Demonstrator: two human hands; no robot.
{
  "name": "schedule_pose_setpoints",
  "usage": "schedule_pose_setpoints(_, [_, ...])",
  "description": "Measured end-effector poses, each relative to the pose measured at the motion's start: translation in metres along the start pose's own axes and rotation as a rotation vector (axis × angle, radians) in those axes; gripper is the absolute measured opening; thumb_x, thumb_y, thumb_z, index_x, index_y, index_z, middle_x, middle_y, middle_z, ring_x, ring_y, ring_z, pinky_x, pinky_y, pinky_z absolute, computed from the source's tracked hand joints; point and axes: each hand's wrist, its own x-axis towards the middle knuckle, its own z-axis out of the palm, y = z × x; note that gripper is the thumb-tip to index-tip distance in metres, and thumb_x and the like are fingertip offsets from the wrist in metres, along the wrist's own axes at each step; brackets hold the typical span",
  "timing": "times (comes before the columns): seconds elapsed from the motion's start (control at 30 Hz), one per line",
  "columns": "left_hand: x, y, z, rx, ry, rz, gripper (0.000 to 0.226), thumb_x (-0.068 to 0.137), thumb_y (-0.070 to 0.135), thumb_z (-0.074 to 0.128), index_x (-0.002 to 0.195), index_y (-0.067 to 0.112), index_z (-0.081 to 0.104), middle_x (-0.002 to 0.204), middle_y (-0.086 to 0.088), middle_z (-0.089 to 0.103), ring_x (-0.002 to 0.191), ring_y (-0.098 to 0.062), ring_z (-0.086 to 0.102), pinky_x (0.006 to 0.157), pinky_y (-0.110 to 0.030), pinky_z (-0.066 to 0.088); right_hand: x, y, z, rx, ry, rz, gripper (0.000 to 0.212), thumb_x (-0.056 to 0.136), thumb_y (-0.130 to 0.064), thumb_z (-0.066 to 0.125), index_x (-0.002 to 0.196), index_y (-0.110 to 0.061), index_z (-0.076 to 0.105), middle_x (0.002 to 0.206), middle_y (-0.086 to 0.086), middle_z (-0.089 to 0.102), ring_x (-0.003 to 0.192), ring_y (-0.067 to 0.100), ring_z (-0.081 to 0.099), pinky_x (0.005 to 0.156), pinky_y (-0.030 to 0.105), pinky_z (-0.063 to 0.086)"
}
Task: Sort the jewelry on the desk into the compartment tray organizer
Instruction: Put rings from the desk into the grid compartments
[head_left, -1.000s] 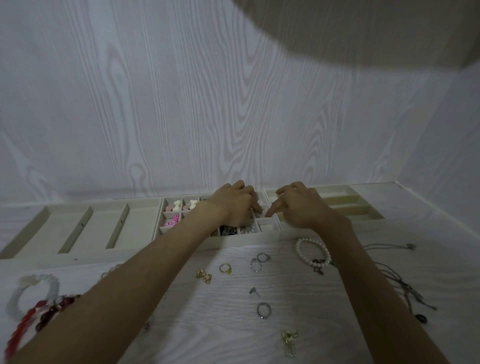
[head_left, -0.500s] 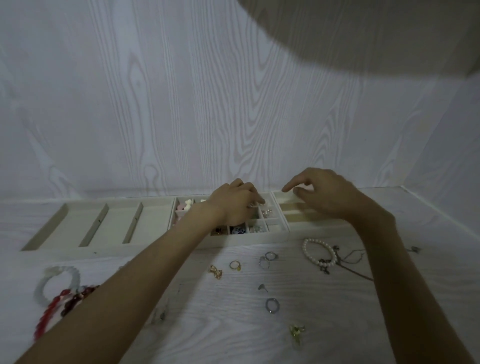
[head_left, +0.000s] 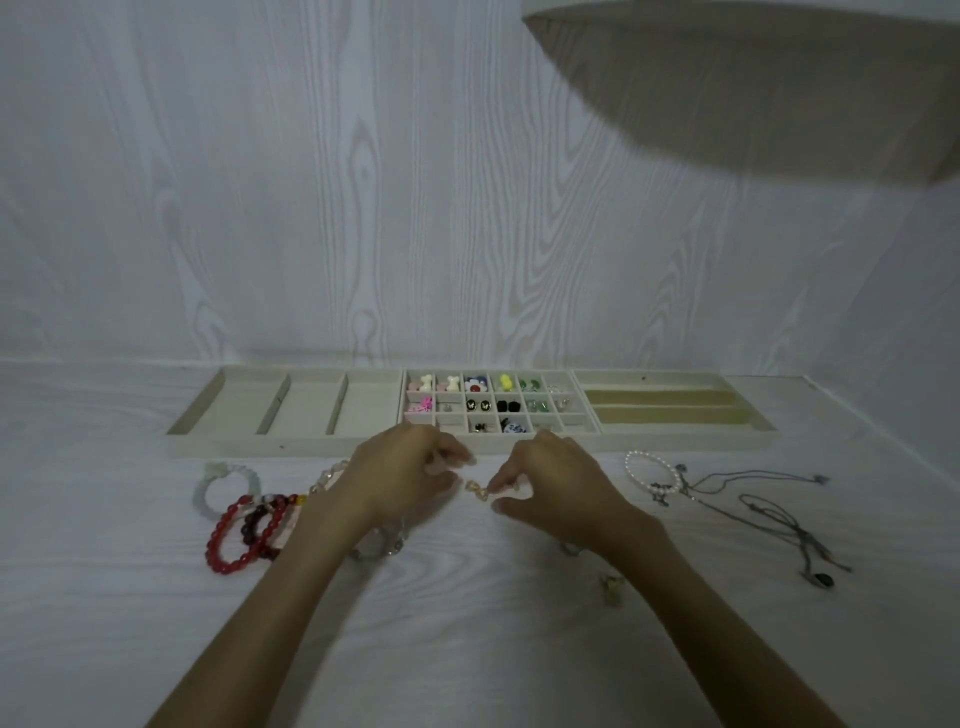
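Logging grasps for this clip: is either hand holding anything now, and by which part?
The right hand touches the small gold earring at its right end; lifted or not, unclear. The left hand holds nothing visible.

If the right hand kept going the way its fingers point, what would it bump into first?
The right hand points left, toward the small gold bow-shaped piece on the desk; its fingertips look nearly on it. Just beyond waits the left hand. Depth is hard to judge from this one view.
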Motion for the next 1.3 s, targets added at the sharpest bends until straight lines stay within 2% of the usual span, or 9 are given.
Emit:
schedule_pose_setpoints(0.13, [-0.006, -0.007, 0.008, -0.042, 0.075, -0.013, 0.024, 0.085, 0.037, 0.066, 0.109, 0.038, 0.067, 0.100, 0.020, 0.065, 0.082, 0.003, 0.050, 0.070, -0.019, 0.040, 0.001, -0.013, 0.019, 0.028, 0.135, 0.105, 0.026, 0.082, -0.049, 0.063, 0.102, -0.033, 0.070, 0.094, -0.007, 0.062, 0.097, 0.013, 0.045, 0.080, 0.029, 0.029])
schedule_pose_setpoints(0.33, [-0.008, -0.014, 0.013, -0.272, 0.167, -0.032, 0.022, 0.088, 0.023, 0.063, 0.103, 0.036, 0.070, 0.092, 0.023, 0.064, 0.081, 0.008, 0.054, 0.068, -0.008, 0.039, 0.004, -0.019, 0.023, 0.114, 0.215, 0.139, 0.018, 0.085, -0.039, 0.064, 0.096, -0.028, 0.074, 0.088, -0.007, 0.068, 0.085, 0.007, 0.049, 0.078, 0.023, 0.034])
schedule_pose_setpoints(0.43, [-0.010, -0.011, 0.008, -0.561, 0.206, -0.075, 0.021, 0.092, 0.014, 0.058, 0.106, 0.023, 0.071, 0.101, 0.009, 0.069, 0.089, -0.003, 0.062, 0.080, -0.017, 0.048, 0.005, -0.024, 0.014, 0.618, 0.314, 0.183, 0.012, 0.083, -0.027, 0.069, 0.092, -0.020, 0.075, 0.082, -0.008, 0.071, 0.070, -0.002, 0.057, 0.064, 0.007, 0.039])
schedule_pose_setpoints(0.53, [-0.015, -0.004, 0.000, -0.871, 0.161, -0.149, 0.021, 0.095, 0.020, 0.053, 0.108, 0.016, 0.070, 0.098, 0.004, 0.072, 0.079, 0.004, 0.065, 0.066, -0.008, 0.047, 0.010, -0.033, 0.010, 1.155, 0.256, 0.311, 0.015, 0.087, -0.024, 0.063, 0.098, -0.020, 0.073, 0.076, -0.012, 0.068, 0.069, 0.000, 0.060, 0.062, 0.010, 0.044])
schedule_pose_setpoints(0.67, [-0.020, -0.003, -0.005, -1.079, 0.043, -0.268, 0.028, 0.091, 0.040, 0.055, 0.109, 0.024, 0.070, 0.101, 0.010, 0.073, 0.090, -0.001, 0.066, 0.074, -0.020, 0.044, 0.021, -0.042, 0.014, 1.521, 0.128, 0.443, 0.018, 0.087, -0.033, 0.063, 0.091, -0.021, 0.075, 0.079, -0.007, 0.065, 0.068, 0.005, 0.046, 0.066, 0.020, 0.035])
schedule_pose_setpoints(0.77, [-0.022, -0.004, -0.007, -1.166, 0.110, -0.263, 0.027, 0.084, 0.040, 0.064, 0.107, 0.027, 0.072, 0.100, 0.013, 0.073, 0.091, 0.004, 0.066, 0.072, -0.017, 0.044, 0.028, -0.048, 0.019, 1.590, 0.137, 0.454, 0.017, 0.084, -0.034, 0.066, 0.089, -0.020, 0.075, 0.082, -0.004, 0.060, 0.065, 0.005, 0.045, 0.063, 0.021, 0.033])
schedule_pose_setpoints(1.07, [-0.009, -0.025, -0.024, -1.064, 0.428, -0.191, 0.010, 0.081, 0.023, 0.072, 0.089, 0.020, 0.075, 0.078, 0.013, 0.074, 0.070, 0.009, 0.065, 0.063, -0.001, 0.045, 0.028, -0.024, 0.001, 1.285, 0.288, 0.425, 0.027, 0.085, -0.030, 0.065, 0.108, -0.017, 0.068, 0.070, -0.007, 0.058, 0.063, 0.007, 0.045, 0.060, 0.019, 0.039])
schedule_pose_setpoints(1.17, [0.014, -0.036, -0.029, -0.747, 0.374, -0.142, 0.011, 0.080, 0.030, 0.073, 0.089, 0.023, 0.075, 0.078, 0.010, 0.074, 0.075, 0.001, 0.068, 0.072, -0.012, 0.050, 0.024, -0.005, -0.012, 1.137, 0.197, 0.353, 0.018, 0.085, -0.025, 0.066, 0.101, -0.017, 0.071, 0.073, -0.002, 0.065, 0.065, 0.010, 0.052, 0.063, 0.022, 0.044])
schedule_pose_setpoints(1.3, [0.050, -0.037, -0.028, -0.211, 0.164, -0.041, 0.012, 0.078, 0.037, 0.074, 0.087, 0.029, 0.076, 0.076, 0.016, 0.070, 0.076, 0.002, 0.063, 0.064, -0.015, 0.043, 0.019, 0.013, -0.011, 0.999, 0.212, 0.331, 0.006, 0.084, -0.023, 0.068, 0.088, -0.023, 0.072, 0.077, 0.003, 0.072, 0.063, 0.007, 0.061, 0.060, 0.018, 0.050])
